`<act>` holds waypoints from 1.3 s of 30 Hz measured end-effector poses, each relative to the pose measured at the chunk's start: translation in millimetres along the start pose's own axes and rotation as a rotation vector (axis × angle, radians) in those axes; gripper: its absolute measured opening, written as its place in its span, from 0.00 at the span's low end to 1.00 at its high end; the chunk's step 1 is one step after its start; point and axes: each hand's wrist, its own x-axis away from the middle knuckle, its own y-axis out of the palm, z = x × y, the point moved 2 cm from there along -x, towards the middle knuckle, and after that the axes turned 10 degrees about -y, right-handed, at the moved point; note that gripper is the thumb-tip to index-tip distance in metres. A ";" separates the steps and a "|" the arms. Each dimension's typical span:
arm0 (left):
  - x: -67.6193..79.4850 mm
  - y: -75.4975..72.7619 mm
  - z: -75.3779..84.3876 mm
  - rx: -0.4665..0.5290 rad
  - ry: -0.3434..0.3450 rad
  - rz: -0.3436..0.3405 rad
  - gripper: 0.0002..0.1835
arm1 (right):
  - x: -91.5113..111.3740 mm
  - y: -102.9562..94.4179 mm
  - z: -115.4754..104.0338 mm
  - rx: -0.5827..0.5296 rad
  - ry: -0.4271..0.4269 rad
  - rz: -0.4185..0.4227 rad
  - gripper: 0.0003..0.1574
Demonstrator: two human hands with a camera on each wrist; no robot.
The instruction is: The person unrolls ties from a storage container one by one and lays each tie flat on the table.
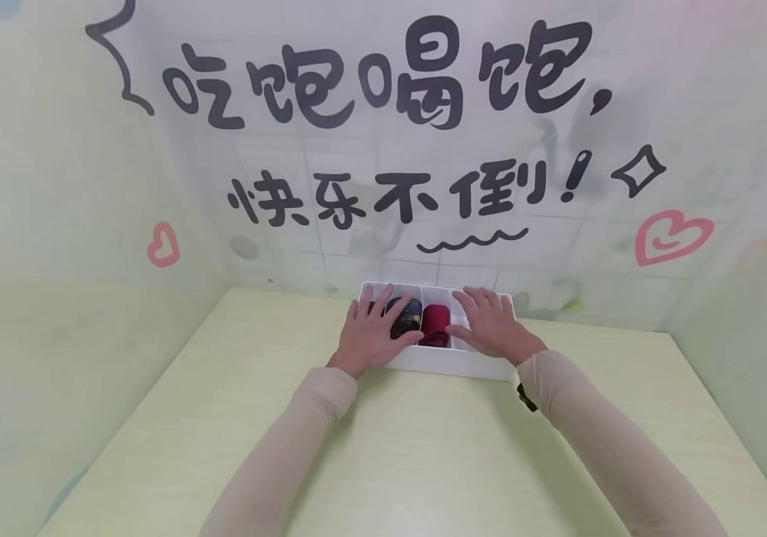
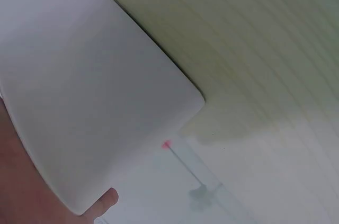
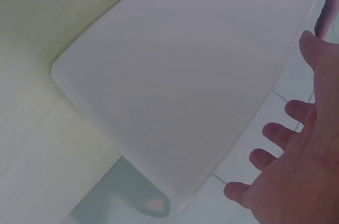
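A white divided box (image 1: 453,363) sits at the back of the table, its long front wall facing me. My left hand (image 1: 371,335) reaches over its left part with fingers spread, overlapping a glossy black bundle (image 1: 413,316). Beside that bundle, a dark red rolled cloth (image 1: 435,321) fills the neighbouring compartment. Over the right end is my right hand (image 1: 496,327), its fingers apart and its thumb near the red cloth. In the right wrist view, the fingers (image 3: 275,134) extend past the upper edge of the box wall (image 3: 169,75). Left fingers partly hide the leftmost compartment.
The pale wooden table (image 1: 417,447) runs from the box toward me. Behind it hangs a light printed curtain (image 1: 370,253) with large dark lettering, and similar sheets close in the left and right sides. A black band (image 1: 527,397) shows under the right cuff.
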 end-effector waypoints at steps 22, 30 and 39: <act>0.3 1.4 -3.1 -0.036 0.007 -0.098 0.47 | -18.0 4.5 -18.3 -0.014 -0.028 -0.057 0.42; 2.5 -0.8 -3.0 -0.082 0.027 -0.113 0.51 | -22.3 7.5 -24.8 0.002 -0.061 -0.067 0.34; 1.7 0.4 -3.3 -0.099 0.028 -0.118 0.52 | -27.9 7.8 -27.8 0.046 -0.091 -0.106 0.28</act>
